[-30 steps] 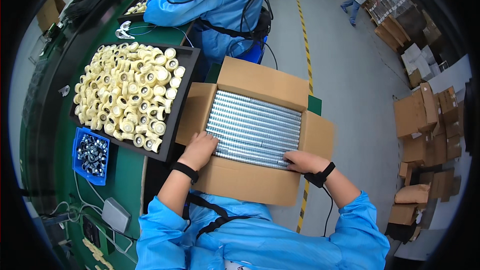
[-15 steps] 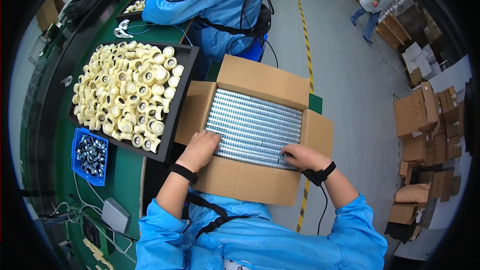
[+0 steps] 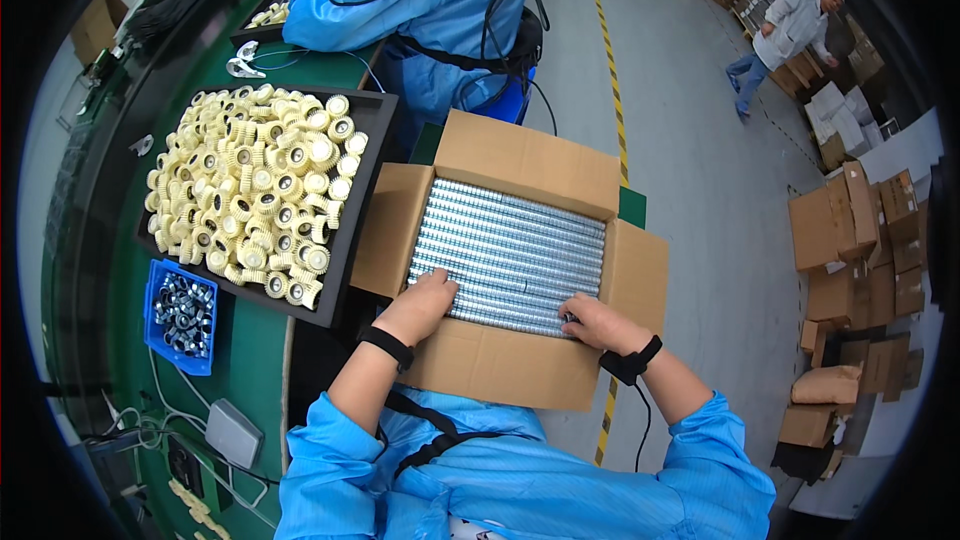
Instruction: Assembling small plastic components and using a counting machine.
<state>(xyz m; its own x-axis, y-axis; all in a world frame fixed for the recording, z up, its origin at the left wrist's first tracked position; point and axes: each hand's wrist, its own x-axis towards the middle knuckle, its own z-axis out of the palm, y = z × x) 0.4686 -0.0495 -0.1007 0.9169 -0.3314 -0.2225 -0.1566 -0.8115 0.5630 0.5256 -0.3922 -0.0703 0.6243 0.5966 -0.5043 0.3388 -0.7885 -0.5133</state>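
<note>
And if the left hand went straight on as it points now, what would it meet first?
Most likely the rows of silvery metal parts in the cardboard box; the left hand lies at their near left corner, but depth is hard to judge.

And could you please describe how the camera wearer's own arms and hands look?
The left hand and right hand are bare, below bright-blue fabric sleeves that stop short of the wrists. A black band circles the left wrist; the right wrist's black strap carries a boxy black module with a thin black cable.
</note>
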